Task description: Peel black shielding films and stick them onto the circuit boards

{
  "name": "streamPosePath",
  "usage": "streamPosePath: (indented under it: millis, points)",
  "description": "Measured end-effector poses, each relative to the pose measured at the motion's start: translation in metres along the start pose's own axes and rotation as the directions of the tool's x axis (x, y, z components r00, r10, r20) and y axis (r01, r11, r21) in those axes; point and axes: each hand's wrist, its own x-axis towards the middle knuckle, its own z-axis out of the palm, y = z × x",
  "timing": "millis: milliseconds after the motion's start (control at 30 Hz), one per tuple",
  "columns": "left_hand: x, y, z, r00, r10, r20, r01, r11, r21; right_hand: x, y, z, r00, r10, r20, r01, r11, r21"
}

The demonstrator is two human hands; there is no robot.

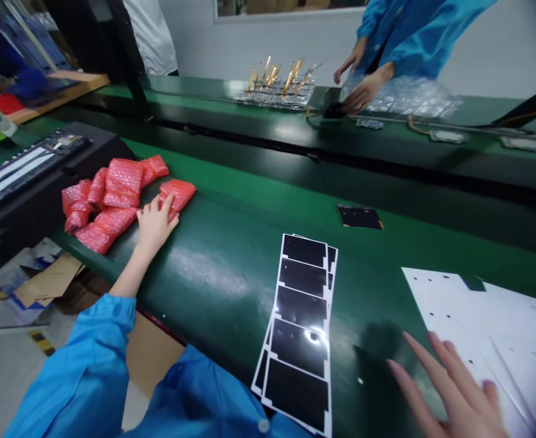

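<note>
The empty left hand (155,222), fingers spread, rests against the red bubble bags (121,182), while the open right hand (459,395) lies at the edge of the white sheet (491,328), right of the long row of black labels (300,322).

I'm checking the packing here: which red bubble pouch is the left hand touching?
The red bubble-wrap pouch at the right end of the pile, under the fingers of the left hand; the other pouches lie bunched to its left.
</note>
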Motion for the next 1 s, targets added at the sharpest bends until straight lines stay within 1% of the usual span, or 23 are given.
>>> streamPosePath:
  millis: [33, 67, 100, 133, 167, 200, 233, 267, 300, 333, 367, 400, 467, 533, 600, 700, 767, 833, 900, 1000]
  points:
    - [-0.013, 0.009, 0.000, 0.999, 0.040, 0.008, -0.040, 0.999, -0.031, 0.007, -0.019, -0.001, 1.000, -0.001, -0.010, 0.001, 0.998, 0.060]
    - [-0.028, 0.019, 0.000, 0.996, 0.085, 0.015, -0.083, 0.994, -0.069, 0.015, -0.041, -0.001, 1.000, 0.006, 0.029, -0.010, 0.989, 0.150]
    - [-0.044, 0.031, 0.000, 0.991, 0.130, 0.018, -0.128, 0.986, -0.109, 0.024, -0.063, 0.001, 0.997, 0.036, 0.063, -0.051, 0.969, 0.241]
    - [-0.061, 0.045, 0.001, 0.985, 0.173, 0.005, -0.170, 0.972, -0.165, 0.034, -0.087, 0.003, 0.995, 0.019, 0.102, -0.057, 0.924, 0.378]
    - [-0.078, 0.062, 0.001, 0.978, 0.209, -0.022, -0.209, 0.951, -0.226, 0.046, -0.110, 0.007, 0.982, -0.031, 0.185, -0.078, 0.829, 0.554]
    - [-0.095, 0.081, 0.001, 0.968, 0.240, -0.074, -0.251, 0.923, -0.293, 0.058, -0.133, 0.012, 0.956, -0.098, 0.276, -0.139, 0.678, 0.722]
    - [-0.113, 0.100, 0.001, 0.955, 0.234, -0.180, -0.290, 0.861, -0.418, 0.070, -0.153, 0.016, 0.921, -0.173, 0.349, -0.225, 0.497, 0.838]
    - [-0.129, 0.119, 0.000, 0.933, 0.241, -0.268, -0.348, 0.795, -0.496, 0.083, -0.171, 0.020, 0.890, -0.227, 0.396, -0.314, 0.326, 0.892]
    - [-0.143, 0.135, -0.001, 0.908, 0.278, -0.315, -0.410, 0.747, -0.523, 0.095, -0.186, 0.023, 0.880, -0.235, 0.413, -0.378, 0.178, 0.908]
    - [-0.154, 0.148, -0.003, 0.881, 0.334, -0.335, -0.468, 0.721, -0.512, 0.106, -0.198, 0.025, 0.881, -0.196, 0.431, -0.426, 0.068, 0.902]
    - [-0.163, 0.158, -0.006, 0.852, 0.398, -0.341, -0.522, 0.707, -0.477, 0.115, -0.208, 0.025, 0.856, -0.170, 0.489, -0.495, 0.005, 0.869]
    - [-0.168, 0.162, -0.008, 0.824, 0.461, -0.328, -0.565, 0.702, -0.433, 0.122, -0.214, 0.024, 0.836, -0.145, 0.529, -0.538, -0.037, 0.842]
    - [-0.168, 0.161, -0.010, 0.779, 0.551, -0.300, -0.627, 0.692, -0.358, 0.129, -0.222, 0.022, 0.836, -0.050, 0.546, -0.549, -0.067, 0.833]
    - [-0.161, 0.152, -0.009, 0.751, 0.608, -0.259, -0.659, 0.661, -0.358, 0.128, -0.227, 0.022, 0.859, 0.028, 0.512, -0.509, -0.062, 0.858]
    - [-0.151, 0.143, -0.008, 0.729, 0.651, -0.211, -0.669, 0.614, -0.418, 0.125, -0.230, 0.026, 0.868, 0.074, 0.491, -0.488, -0.054, 0.871]
    - [-0.139, 0.134, -0.008, 0.698, 0.698, -0.158, -0.643, 0.515, -0.567, 0.122, -0.236, 0.033, 0.853, 0.130, 0.505, -0.498, -0.087, 0.863]
    - [-0.133, 0.132, -0.011, 0.664, 0.728, -0.171, -0.640, 0.435, -0.633, 0.123, -0.240, 0.036, 0.846, 0.149, 0.512, -0.494, -0.142, 0.858]
    - [-0.129, 0.131, -0.016, 0.631, 0.752, -0.191, -0.661, 0.392, -0.640, 0.125, -0.243, 0.036, 0.850, 0.169, 0.499, -0.468, -0.191, 0.863]
    - [-0.126, 0.132, -0.020, 0.612, 0.762, -0.213, -0.707, 0.406, -0.580, 0.127, -0.245, 0.035, 0.852, 0.201, 0.484, -0.443, -0.215, 0.870]
    - [-0.124, 0.132, -0.019, 0.605, 0.747, -0.276, -0.778, 0.481, -0.404, 0.127, -0.246, 0.032, 0.839, 0.205, 0.504, -0.453, -0.248, 0.856]
